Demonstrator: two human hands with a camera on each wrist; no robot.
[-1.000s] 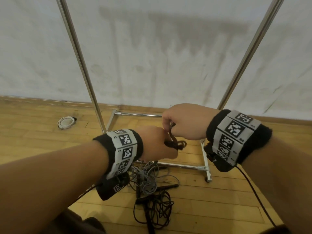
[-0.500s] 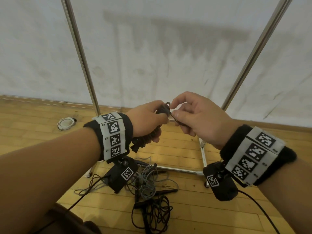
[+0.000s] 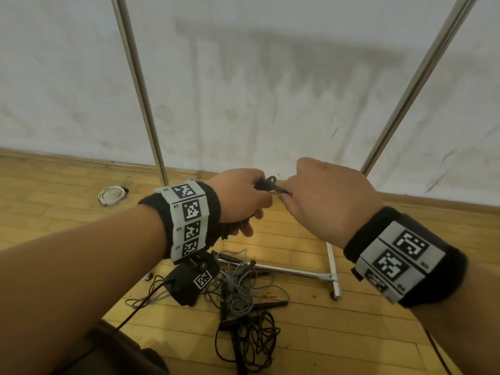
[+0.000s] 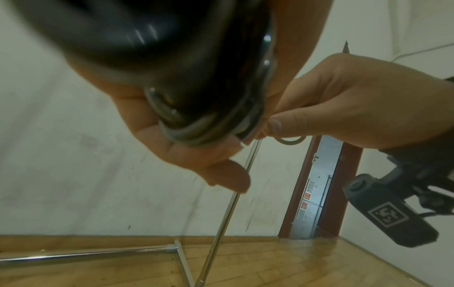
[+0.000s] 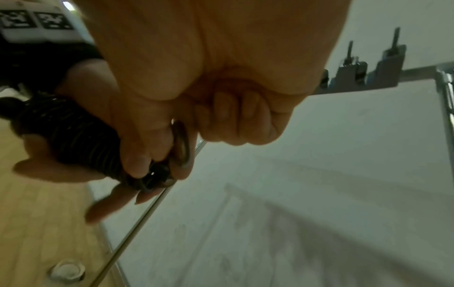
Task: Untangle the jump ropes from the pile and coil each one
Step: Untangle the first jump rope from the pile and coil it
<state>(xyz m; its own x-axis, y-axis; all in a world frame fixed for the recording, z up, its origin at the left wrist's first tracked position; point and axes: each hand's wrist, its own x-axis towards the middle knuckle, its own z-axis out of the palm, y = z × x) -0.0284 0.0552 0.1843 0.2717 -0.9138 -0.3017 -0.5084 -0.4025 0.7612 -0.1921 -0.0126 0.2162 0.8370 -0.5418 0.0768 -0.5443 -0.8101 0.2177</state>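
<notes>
Left hand (image 3: 240, 197) gripping coil (image 5: 73, 143), right hand (image 3: 322, 201) pinching rope end (image 3: 270, 184); best tucked snug, tension kept.

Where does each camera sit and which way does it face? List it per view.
Head: on the head, looking down at both hands, forearms, floor pile.
Left wrist: under the left hand, looking past the coiled rope to the right hand, wall and rack.
Right wrist: under the right hand, looking back at the left hand's rope.
Shared: all show the rope and both hands.
</notes>
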